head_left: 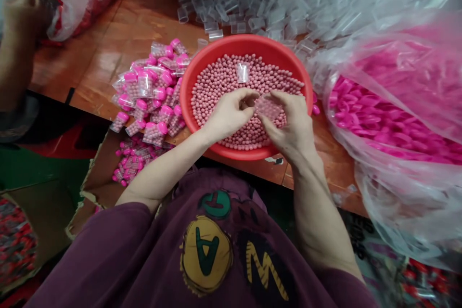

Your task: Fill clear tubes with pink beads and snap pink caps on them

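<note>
A red plastic basin (pixel 202 65) full of small pink balls (pixel 216 86) sits on the wooden table in front of me. Both hands are over the basin. My right hand (pixel 290 125) pinches a small clear tube (pixel 267 107) filled with pink balls. My left hand (pixel 231 113) is curled, fingertips meeting the tube's end; what it pinches is too small to make out. An empty clear tube (pixel 243 72) lies on the balls further back.
A heap of filled tubes with pink caps (pixel 153 89) lies left of the basin, more in a cardboard box (pixel 133 159) below. Empty clear tubes (pixel 245 9) pile behind. A bag of pink caps (pixel 378 115) sits right. Another person's arm (pixel 16 38) is at far left.
</note>
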### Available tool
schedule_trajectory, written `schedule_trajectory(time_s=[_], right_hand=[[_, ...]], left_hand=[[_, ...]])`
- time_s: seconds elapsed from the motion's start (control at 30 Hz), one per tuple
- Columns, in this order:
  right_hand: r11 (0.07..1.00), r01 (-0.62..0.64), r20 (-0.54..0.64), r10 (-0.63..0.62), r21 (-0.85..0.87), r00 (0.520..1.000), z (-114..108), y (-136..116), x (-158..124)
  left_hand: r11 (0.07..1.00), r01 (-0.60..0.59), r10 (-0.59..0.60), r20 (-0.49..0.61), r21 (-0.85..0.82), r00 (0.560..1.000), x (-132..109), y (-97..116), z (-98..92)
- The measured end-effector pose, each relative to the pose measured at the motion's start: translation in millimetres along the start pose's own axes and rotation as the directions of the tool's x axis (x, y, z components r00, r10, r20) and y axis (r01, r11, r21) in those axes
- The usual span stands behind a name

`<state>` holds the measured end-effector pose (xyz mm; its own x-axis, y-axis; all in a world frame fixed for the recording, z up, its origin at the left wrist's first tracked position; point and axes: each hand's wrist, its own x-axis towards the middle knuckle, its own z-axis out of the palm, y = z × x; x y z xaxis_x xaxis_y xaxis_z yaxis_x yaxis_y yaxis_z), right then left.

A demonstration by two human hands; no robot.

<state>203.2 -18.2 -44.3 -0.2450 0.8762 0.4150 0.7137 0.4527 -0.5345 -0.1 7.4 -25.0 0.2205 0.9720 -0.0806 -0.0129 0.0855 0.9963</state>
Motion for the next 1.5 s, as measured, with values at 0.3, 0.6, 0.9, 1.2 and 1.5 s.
schedule_trajectory(time_s=[0.3, 0.6, 0.9, 1.2, 1.5], right_hand=[[0.783, -0.139, -0.119, 0.262, 0.606, 0.958, 36, -9, -14], [0.533, -0.245, -0.022, 0.445, 0.81, 0.895, 36, -31, -6], [0.874, -0.223, -0.37, 0.398, 0.432, 0.84, -1, 28, -18], [0.729, -0.619, -0.136, 0.609, -0.293, 0.782, 5, 156, 2], [0.758, -0.588, -0.261, 0.65, 0.281, 0.714, 6, 165, -11]], left_hand=[[0.925, 0.092, -0.076, 0.06, -0.368, 0.995, -17, -8, 1.7], [0.948, -0.125, 0.114, 0.054, 0.294, 0.992, -2, 2, -5.5], [0.088, -0.345, 0.046, 0.342, 0.935, 0.939, 16, 16, -1.6], [-0.019, -0.321, -0.265, 0.305, 0.947, 0.915, 52, -6, 49.8], [0.952, 0.206, -0.227, 0.074, 0.225, 0.971, 65, -16, 50.0]])
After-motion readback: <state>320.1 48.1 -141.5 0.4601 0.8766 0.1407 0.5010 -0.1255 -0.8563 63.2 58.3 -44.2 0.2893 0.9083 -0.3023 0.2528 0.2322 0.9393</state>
